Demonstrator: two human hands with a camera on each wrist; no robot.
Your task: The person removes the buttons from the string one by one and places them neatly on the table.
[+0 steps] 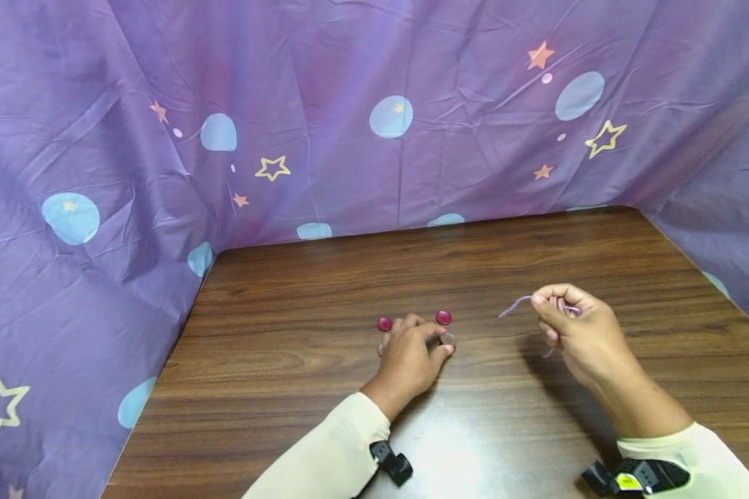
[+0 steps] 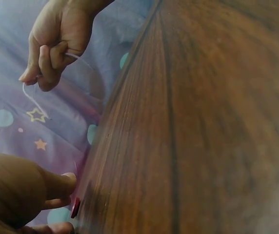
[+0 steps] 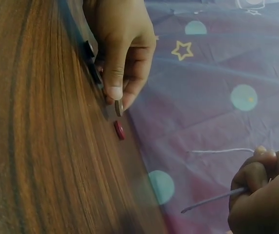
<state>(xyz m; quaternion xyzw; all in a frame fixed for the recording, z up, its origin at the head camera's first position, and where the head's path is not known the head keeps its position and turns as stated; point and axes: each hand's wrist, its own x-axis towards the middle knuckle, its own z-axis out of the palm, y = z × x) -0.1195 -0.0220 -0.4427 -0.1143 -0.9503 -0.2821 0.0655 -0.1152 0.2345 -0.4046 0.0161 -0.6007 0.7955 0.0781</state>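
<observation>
My left hand [image 1: 410, 357] is low over the wooden table, pinching a clear, greyish button [image 1: 448, 339] between thumb and finger. In the right wrist view that button [image 3: 118, 107] stands on edge at the fingertips. One dark red button [image 1: 444, 317] lies just beyond the pinched one, and another red button [image 1: 384, 324] lies by the left hand's knuckles. Part of a pale round thing [image 1: 381, 349] shows beside that hand, mostly hidden. Raised above the table, my right hand [image 1: 577, 333] grips a thin purple string [image 1: 514, 305], with a free end sticking out past the thumb and finger.
The brown wood-grain table [image 1: 274, 298] reaches back to a purple cloth [image 1: 324, 83] printed with stars and blue spots, which hangs behind and along the sides. Black camera mounts [image 1: 392, 463] sit on both wrists.
</observation>
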